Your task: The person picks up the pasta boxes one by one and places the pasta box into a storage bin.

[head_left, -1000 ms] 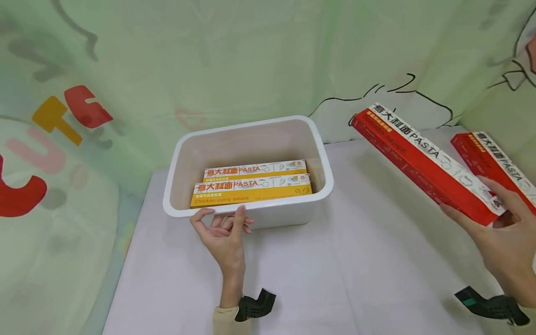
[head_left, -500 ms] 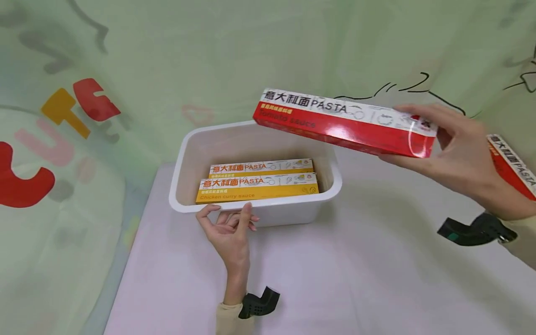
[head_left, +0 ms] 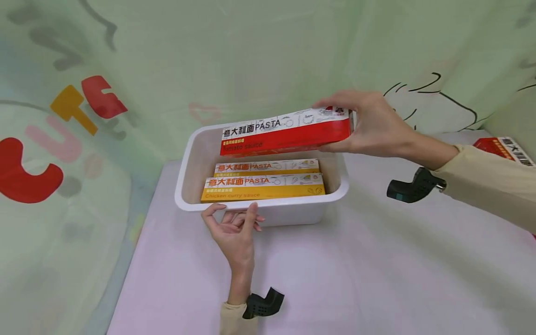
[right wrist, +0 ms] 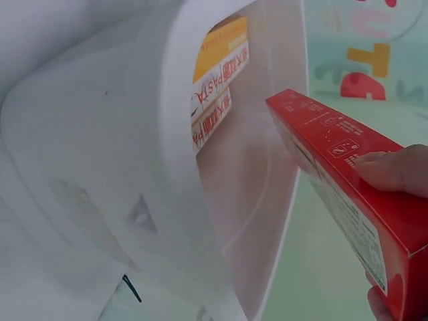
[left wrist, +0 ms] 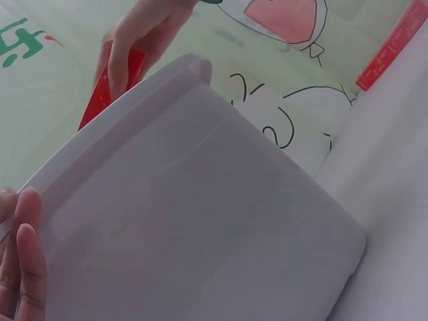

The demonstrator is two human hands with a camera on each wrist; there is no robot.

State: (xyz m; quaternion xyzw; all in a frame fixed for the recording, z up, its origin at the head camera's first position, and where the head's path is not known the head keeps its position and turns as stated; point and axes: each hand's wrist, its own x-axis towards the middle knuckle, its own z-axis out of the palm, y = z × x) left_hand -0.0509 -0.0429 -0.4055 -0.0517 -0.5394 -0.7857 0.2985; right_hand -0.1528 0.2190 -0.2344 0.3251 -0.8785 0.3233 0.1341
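Observation:
My right hand [head_left: 368,123] grips the right end of a red tomato sauce pasta box [head_left: 289,132], held over the back part of a white plastic bin [head_left: 284,215]. The box's left end tips slightly downward. In the right wrist view the thumb lies on the red pasta box [right wrist: 348,154]. My left hand [head_left: 234,232] pinches the bin's front rim, thumb on the rim and other fingers beneath it. Two yellow chicken curry pasta boxes lie inside: the front yellow box [head_left: 264,187] and, behind it, the back yellow box [head_left: 268,167].
Another red pasta box [head_left: 504,150] lies at the far right of the white tabletop [head_left: 398,279]. A sliver of red shows at the right edge, below the sleeve. A green printed curtain [head_left: 268,56] hangs behind the bin.
My right hand has carried the red pasta box leftward from the right side to above the bin, turning it nearly parallel to the yellow boxes. The left hand has kept its hold on the rim.

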